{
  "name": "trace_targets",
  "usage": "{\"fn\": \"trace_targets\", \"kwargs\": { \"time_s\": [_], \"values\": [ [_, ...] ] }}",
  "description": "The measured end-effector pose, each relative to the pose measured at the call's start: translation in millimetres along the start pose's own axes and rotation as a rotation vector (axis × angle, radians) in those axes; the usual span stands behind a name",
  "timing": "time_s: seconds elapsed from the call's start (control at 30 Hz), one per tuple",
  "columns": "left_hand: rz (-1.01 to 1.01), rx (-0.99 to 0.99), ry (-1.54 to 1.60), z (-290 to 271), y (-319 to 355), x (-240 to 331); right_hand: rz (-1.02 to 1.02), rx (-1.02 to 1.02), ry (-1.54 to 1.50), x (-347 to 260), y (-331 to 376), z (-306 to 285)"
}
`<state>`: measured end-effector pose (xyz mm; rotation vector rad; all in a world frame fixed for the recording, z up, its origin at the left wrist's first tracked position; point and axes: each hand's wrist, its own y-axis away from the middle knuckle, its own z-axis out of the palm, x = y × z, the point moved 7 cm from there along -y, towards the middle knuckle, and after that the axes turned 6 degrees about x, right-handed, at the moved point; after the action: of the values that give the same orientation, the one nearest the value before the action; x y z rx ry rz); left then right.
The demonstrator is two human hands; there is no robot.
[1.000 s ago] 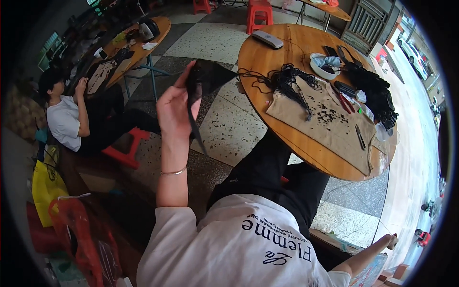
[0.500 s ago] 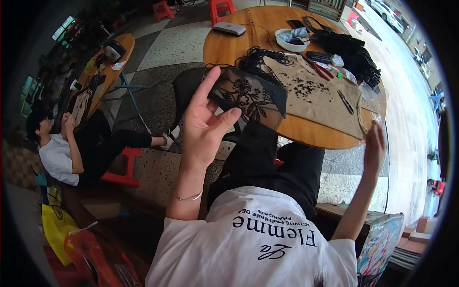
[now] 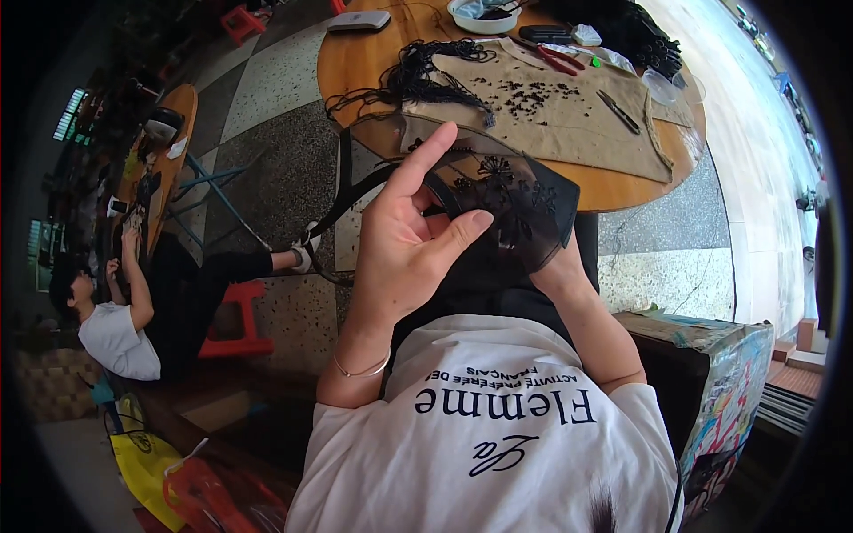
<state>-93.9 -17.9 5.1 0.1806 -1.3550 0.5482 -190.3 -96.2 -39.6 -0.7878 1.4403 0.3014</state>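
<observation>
Black sheer fabric [image 3: 498, 191] with embroidered flowers held up above lap, just before round wooden tabletop [image 3: 355, 62]. Left hand [image 3: 409, 244] grips its near edge, thumb pressed on, index finger raised. Right hand [image 3: 555, 262] hidden under fabric; grip cannot tell. Black beads [image 3: 533, 93] scattered on tan cloth [image 3: 569, 115] beyond.

Round wooden table [image 3: 622, 191] under beige cloth [image 3: 569, 120]

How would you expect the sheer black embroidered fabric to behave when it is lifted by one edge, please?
Probably floppy: the black sheer fabric sags and folds between the left hand and the right hand. Likely very light, since the wooden table shows through it. Possibly snag-prone, given its fine mesh and raised flower embroidery.
</observation>
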Motion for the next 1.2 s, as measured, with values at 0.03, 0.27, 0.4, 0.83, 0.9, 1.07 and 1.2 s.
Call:
{"fn": "trace_targets", "kwargs": {
  "time_s": [0.03, 0.27, 0.4, 0.83, 0.9, 1.07, 1.2],
  "values": [
    [-0.014, -0.008, 0.003, 0.1, -0.1, -0.3, -0.024, -0.004, 0.051, -2.0, -0.3, -0.7],
    [-0.06, -0.028, 0.044, 0.1, -1.0, -4.4, 0.077, -0.038, 0.004, 10.7, 2.5, 0.1],
    [-0.086, -0.039, 0.106, 0.7, -1.5, -4.6, 0.106, -0.061, -0.074, 18.7, 5.5, 2.4],
    [-0.159, -0.071, 0.116, 2.9, -2.5, -14.1, 0.184, -0.026, -0.226, 9.4, 6.5, -0.3],
    [-0.165, -0.063, 0.11, 3.7, -2.6, -15.6, 0.183, -0.015, -0.251, 8.8, 5.9, -1.4],
    [-0.195, -0.043, 0.078, 4.2, -2.7, -16.7, 0.224, -0.021, -0.223, 14.9, 3.7, -5.1],
    [-0.084, 0.005, 0.039, -4.3, -8.5, -18.1, 0.288, 0.133, -0.477, 30.8, 1.3, -21.9]
  ]
}}
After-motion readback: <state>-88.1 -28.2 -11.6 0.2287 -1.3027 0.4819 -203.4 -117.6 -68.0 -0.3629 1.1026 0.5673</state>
